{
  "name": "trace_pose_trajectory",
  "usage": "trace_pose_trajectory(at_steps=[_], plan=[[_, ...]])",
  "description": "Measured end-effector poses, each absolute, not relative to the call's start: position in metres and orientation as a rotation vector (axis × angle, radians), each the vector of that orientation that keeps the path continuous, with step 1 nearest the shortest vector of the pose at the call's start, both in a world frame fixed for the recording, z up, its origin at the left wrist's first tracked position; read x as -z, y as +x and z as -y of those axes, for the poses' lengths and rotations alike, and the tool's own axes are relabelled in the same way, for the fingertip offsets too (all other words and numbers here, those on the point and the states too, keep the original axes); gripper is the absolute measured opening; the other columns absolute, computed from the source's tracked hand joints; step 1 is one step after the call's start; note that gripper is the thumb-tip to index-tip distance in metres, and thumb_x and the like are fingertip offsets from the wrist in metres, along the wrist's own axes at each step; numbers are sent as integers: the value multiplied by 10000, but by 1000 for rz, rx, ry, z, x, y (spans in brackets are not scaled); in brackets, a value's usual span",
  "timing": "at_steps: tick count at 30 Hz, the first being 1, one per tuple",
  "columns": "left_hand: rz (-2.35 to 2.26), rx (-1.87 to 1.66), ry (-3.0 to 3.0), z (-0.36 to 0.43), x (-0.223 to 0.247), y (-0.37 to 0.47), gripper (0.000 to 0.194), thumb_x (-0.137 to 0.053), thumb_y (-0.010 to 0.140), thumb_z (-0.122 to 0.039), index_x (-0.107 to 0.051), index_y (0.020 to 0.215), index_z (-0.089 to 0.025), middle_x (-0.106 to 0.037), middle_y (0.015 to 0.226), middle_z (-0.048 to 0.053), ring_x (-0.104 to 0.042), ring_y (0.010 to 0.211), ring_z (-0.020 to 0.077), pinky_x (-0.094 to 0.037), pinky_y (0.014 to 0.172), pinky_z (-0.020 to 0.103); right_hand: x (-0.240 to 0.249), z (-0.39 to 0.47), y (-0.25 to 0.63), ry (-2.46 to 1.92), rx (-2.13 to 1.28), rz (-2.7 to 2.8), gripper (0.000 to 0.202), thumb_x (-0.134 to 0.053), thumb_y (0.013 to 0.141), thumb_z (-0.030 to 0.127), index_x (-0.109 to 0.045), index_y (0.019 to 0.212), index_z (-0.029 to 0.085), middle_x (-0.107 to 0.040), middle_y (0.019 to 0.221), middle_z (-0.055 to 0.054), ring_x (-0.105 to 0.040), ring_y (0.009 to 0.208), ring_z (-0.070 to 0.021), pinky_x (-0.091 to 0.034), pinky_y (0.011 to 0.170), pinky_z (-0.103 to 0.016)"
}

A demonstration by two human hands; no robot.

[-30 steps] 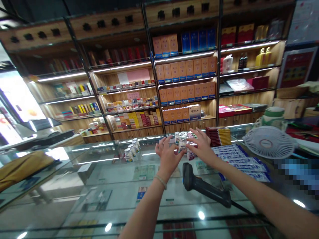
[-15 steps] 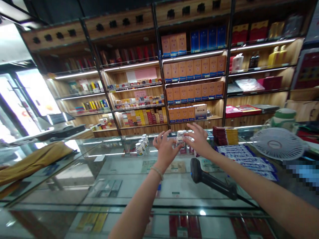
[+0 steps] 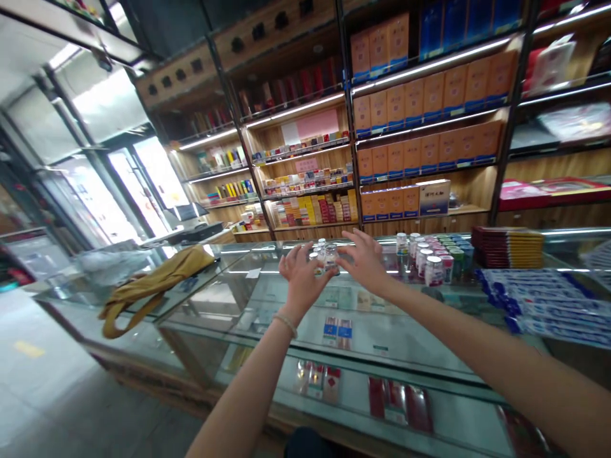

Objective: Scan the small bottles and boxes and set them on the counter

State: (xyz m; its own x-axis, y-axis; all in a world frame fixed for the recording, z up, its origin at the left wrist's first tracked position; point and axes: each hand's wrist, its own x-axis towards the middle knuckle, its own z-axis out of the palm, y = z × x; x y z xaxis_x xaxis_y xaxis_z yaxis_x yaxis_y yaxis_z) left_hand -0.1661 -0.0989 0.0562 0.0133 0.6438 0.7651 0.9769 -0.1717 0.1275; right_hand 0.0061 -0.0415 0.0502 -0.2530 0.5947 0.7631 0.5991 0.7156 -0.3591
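Between my two hands, over the glass counter, is a small clear jar with a white lid (image 3: 330,259). My left hand (image 3: 303,280) has thumb and fingers curved against its left side. From the other side, the fingertips of my right hand (image 3: 365,261) meet the jar. More white-lidded jars show just behind the left fingers, partly hidden by them. To the right of my right hand, several similar jars (image 3: 433,271) stand in rows, with pink, green and blue ones among them.
The glass display counter (image 3: 286,305) has packs inside. Stacked red and yellow packs (image 3: 508,248) and blue-white packets (image 3: 548,302) lie at right. A mustard cloth bag (image 3: 160,280) rests at left. Stocked shelves (image 3: 429,162) line the back wall.
The view has swung left, showing more floor and doorway. My hands and the jar have moved left along the counter, away from the jars at right and to those standing at left.
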Motion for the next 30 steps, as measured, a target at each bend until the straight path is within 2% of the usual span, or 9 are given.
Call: trace_pose_trajectory(at_steps=[8, 15, 20, 30], plan=[[1741, 939, -1807, 106, -50, -209, 182, -801, 773, -456, -764, 773, -278, -574, 1446, 37, -387, 1406, 334, -161, 1194, 598, -38, 39, -45, -908, -49, 1954, 216, -593, 936, 370, -739, 1059, 268, -529, 1491, -79, -346, 1438, -317, -236, 1123, -570], [1826, 907, -1838, 95, -14, -240, 164, -822, 756, -439, -787, 776, -281, -575, 1443, 41, -389, 1408, 335, -156, 1201, 602, -5, 36, -77, -968, -115, 1992, 192, -609, 922, 314, -732, 1056, 252, -531, 1486, -78, -347, 1432, -310, -228, 1125, -558], [1864, 856, -1878, 84, 2, -255, 165, -820, 757, -446, -794, 782, -286, -587, 1431, 41, -392, 1407, 331, -194, 1185, 589, 8, 31, -90, -988, -97, 2028, 201, -594, 926, 291, -725, 1070, 239, -534, 1477, -92, -349, 1427, -313, -221, 1125, -552], [1908, 764, -1953, 63, 15, -261, 153, -821, 756, -433, -798, 769, -282, -592, 1435, 45, -370, 1416, 340, -187, 1188, 606, 30, 14, -98, -1020, -55, 2017, 196, -576, 928, 278, -724, 1050, 238, -537, 1471, -104, -358, 1412, -315, -230, 1118, -569]])
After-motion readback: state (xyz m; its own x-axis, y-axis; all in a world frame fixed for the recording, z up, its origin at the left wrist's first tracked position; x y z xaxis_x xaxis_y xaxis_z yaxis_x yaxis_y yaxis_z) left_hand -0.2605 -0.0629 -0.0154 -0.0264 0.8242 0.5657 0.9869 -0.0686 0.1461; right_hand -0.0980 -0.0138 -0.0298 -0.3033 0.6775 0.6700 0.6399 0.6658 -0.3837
